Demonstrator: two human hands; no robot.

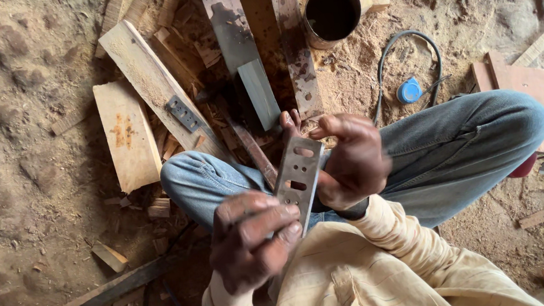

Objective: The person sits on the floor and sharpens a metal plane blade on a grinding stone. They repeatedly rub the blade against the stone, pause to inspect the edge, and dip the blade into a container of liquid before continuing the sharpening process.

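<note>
Sandy, sawdust-strewn dirt floor (16, 149) all around. Far left, a short pale wooden board (127, 136) lies flat; just beside it a longer slanted plank (147, 72) carries a small grey slotted metal plate (183, 113). Moving in: the left hand (253, 236), fingers curled, pinches the near end of a flat grey steel blade with oblong slots (298, 173), held over the lap in blue jeans. The right hand (351, 159) grips the blade's right edge, fingertips hooked over its top. Behind, a dark round metal tin (332, 11); further right, a looped black cable (407, 49) around a small blue cap (409, 90).
</note>
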